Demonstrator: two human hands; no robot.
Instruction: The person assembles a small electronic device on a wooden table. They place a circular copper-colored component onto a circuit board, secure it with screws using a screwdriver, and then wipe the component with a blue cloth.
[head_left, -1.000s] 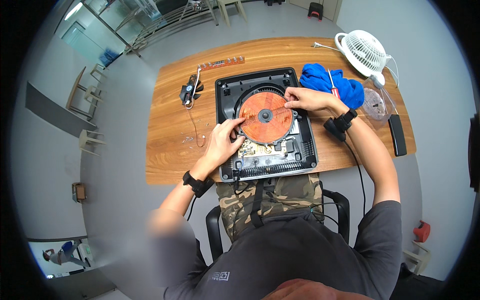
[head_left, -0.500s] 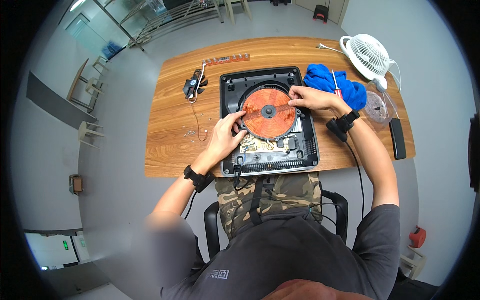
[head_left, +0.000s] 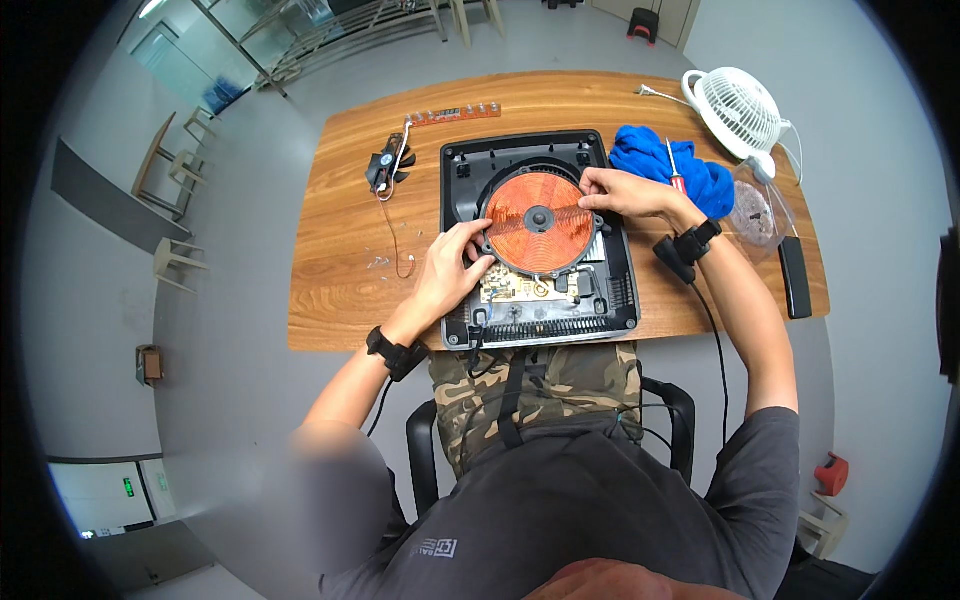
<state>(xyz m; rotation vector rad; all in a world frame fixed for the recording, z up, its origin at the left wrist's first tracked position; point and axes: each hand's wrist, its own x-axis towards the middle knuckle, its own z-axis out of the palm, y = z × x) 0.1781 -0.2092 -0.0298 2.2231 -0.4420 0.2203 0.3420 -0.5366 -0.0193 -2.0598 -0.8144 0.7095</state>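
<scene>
The left hand (head_left: pixel 448 272) grasps the copper-coloured coil (head_left: pixel 540 245) at its left rim, thumb and fingers spread; the right hand (head_left: pixel 622 193) pinches its upper right edge. The coil sits within the open black casing (head_left: pixel 629 290), beyond a circuit board (head_left: pixel 503 289). Around it on the table (head_left: pixel 345 310) are a small black fan (head_left: pixel 383 172), an orange strip (head_left: pixel 450 116), blue cloth (head_left: pixel 638 150) and a white fan (head_left: pixel 740 110). Pale print (head_left: pixel 438 548) marks the dark shirt (head_left: pixel 600 490); a green sign (head_left: pixel 128 487) far left is too small to read.
</scene>
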